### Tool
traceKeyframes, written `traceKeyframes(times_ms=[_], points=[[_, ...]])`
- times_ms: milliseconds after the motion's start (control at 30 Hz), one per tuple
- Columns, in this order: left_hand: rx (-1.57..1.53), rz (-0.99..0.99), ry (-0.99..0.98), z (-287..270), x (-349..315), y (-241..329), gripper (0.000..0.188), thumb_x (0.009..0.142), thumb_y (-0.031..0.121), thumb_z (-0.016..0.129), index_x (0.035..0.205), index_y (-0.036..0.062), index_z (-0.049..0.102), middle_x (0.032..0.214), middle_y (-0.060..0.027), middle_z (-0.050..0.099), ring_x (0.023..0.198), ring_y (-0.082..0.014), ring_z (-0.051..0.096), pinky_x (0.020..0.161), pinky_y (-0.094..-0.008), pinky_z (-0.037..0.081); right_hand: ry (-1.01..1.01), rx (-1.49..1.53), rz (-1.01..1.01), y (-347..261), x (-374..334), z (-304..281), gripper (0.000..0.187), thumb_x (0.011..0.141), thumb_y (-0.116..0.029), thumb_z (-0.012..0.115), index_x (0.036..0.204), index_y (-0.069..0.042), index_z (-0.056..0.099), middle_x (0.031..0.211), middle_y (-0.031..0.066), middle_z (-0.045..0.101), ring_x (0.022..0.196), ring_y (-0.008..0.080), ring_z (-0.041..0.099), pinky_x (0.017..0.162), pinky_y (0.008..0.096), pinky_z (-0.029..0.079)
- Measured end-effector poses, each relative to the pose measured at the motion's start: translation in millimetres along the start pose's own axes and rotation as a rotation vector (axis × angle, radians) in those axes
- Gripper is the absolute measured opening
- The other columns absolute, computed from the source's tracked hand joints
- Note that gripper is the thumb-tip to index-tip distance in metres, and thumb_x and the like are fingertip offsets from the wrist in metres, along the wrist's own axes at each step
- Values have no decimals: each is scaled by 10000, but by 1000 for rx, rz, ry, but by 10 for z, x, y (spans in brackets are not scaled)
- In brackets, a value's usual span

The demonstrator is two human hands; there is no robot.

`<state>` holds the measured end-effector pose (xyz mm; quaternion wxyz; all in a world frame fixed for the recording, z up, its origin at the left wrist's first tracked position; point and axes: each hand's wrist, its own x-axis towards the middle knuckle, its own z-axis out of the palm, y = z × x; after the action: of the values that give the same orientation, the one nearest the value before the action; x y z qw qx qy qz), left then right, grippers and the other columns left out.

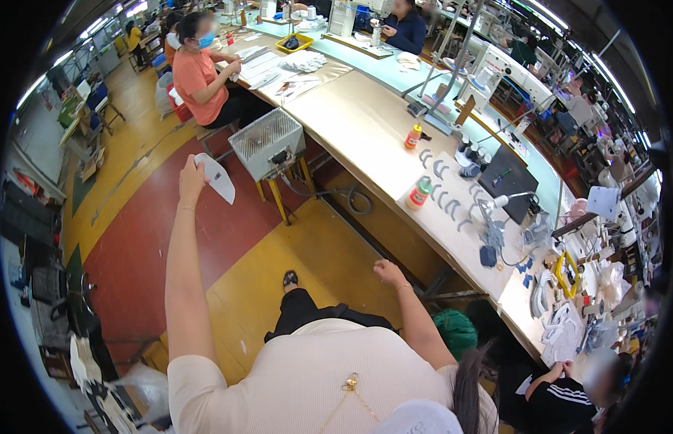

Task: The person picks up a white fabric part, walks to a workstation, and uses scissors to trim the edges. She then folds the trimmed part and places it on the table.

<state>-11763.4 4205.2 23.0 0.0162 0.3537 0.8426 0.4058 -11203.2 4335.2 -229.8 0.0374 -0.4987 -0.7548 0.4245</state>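
My left hand [191, 181] is stretched out ahead, closed on a flat white cut piece [221, 186] with a rounded outline and a small dark mark on it. Whether the piece is fabric or card I cannot tell. It hangs above the floor, left of a grey metal box with a grille top [268, 139]. My right hand [389, 273] is curled into a loose fist beside the edge of the long worktable [351, 108], apart from it. Nothing shows in its fingers.
The box stands on yellow legs, with a grey hose [360, 201] below. On the table are two bottles with red tops [419, 193], several curved grey pieces [445, 199] and a black board [507, 181]. A person in orange [199, 76] sits beyond the box; another [561, 401] works at lower right.
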Motion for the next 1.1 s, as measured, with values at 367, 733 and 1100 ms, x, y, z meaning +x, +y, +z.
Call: traceKeyframes(times_ms=[367, 733, 1100], points=[[347, 273, 43, 884, 3693, -731, 258, 783, 298, 641, 898, 75, 701, 1047, -106, 557, 980, -271, 570, 776, -403, 480, 80, 94, 550, -456, 454, 1678, 308, 793, -293, 555, 795, -4, 663, 713, 172, 644, 681, 288, 622, 634, 401, 471], [464, 464, 227, 1393, 4894, -1153, 207, 790, 355, 655, 902, 202, 736, 1114, -22, 561, 1002, -295, 539, 825, -418, 473, 153, 593, 949, -1757, -271, 2967, 336, 831, -319, 596, 832, 11, 658, 693, 108, 637, 648, 202, 606, 593, 358, 469], [469, 457, 249, 1343, 4995, -1252, 171, 790, 359, 656, 873, 239, 745, 1175, 14, 544, 1087, -266, 477, 897, -434, 421, 324, 708, 749, -1929, 958, 2820, 332, 883, -216, 596, 1121, 16, 593, 843, 81, 647, 673, 151, 587, 635, 283, 491]])
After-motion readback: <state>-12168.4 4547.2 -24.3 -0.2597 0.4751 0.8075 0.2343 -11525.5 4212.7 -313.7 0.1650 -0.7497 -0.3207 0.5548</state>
